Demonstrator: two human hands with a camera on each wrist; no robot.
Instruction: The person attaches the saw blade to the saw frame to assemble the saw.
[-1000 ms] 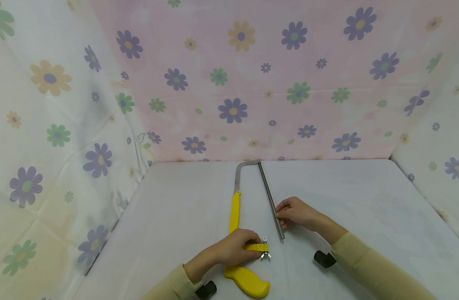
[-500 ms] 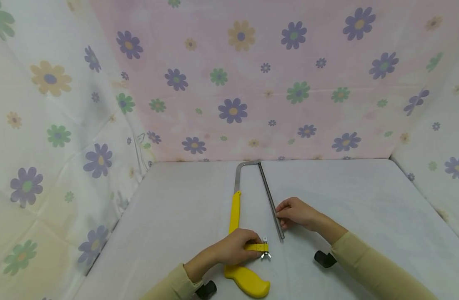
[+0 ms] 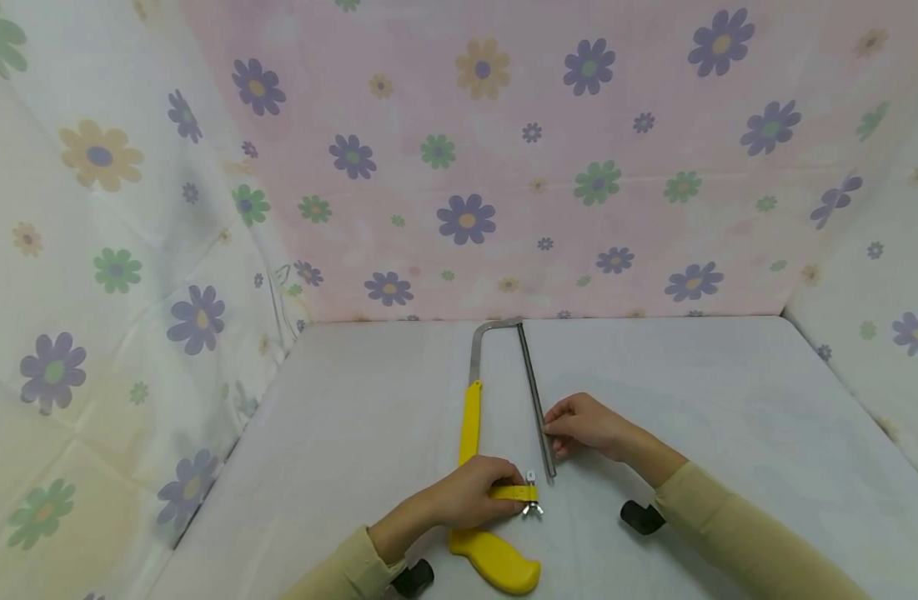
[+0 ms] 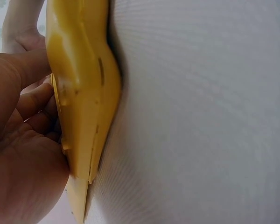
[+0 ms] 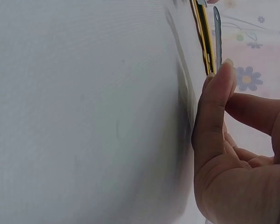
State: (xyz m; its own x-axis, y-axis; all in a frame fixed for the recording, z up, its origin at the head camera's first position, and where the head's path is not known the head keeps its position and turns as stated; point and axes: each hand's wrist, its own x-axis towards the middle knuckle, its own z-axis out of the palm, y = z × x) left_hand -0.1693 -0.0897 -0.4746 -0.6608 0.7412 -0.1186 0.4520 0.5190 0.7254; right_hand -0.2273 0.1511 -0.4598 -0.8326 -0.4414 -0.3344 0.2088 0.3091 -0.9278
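Observation:
A hacksaw with a yellow handle (image 3: 496, 563) lies on the white-covered table, its steel bow end pointing away. My left hand (image 3: 474, 493) grips the yellow frame (image 3: 469, 421) beside the short arm that bears the wing nut (image 3: 532, 509) and a small metal peg. In the left wrist view the yellow handle (image 4: 84, 93) passes close by my palm. The grey blade (image 3: 532, 379) meets the far tip of the bow; its near end is apart from the peg, slightly to the right. My right hand (image 3: 584, 427) pinches the blade by its lower half. In the right wrist view the holed blade end (image 5: 217, 23) rises past my thumb.
A flowered pink backdrop (image 3: 398, 167) stands along the table's far edge, with pale flowered cloth at both sides. Black camera pieces (image 3: 642, 517) sit under each wrist. White cloth (image 3: 714, 400) covers the tabletop around the saw.
My right hand has shifted slightly left, swinging the blade's near end toward the peg. The left hand and the saw frame stay in place.

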